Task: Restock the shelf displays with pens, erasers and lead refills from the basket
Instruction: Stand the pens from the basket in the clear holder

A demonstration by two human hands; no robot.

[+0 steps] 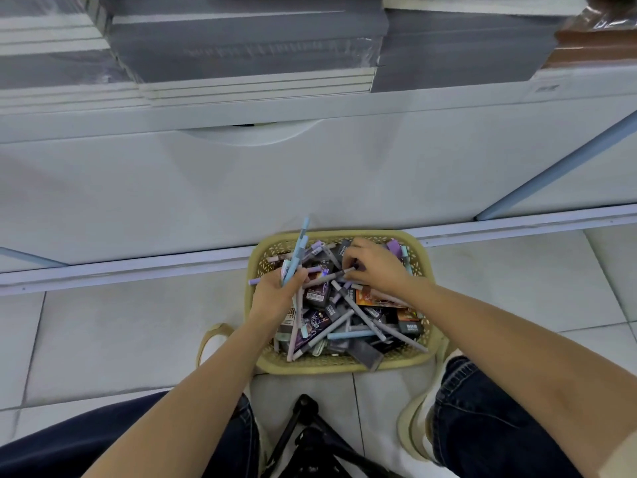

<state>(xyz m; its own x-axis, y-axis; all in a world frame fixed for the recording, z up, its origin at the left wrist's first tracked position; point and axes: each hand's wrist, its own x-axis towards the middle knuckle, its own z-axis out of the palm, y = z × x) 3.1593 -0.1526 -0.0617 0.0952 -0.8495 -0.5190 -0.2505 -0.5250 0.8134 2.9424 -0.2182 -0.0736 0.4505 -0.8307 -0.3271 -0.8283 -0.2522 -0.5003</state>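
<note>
My left hand [277,294] grips a pen bundle [299,248] pointing twelve o'clock; my right hand [377,267] pinches a grey pen [327,278] lying eight-to-two, leftward.

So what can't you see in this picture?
Head view:
Bottom of the basket: covered by pens and packets.
Packet writing: too small and blurry.
Whether the right hand pinches a pen: its curled fingers hide it.
Shelf stacks: cut off by the top edge.
</note>
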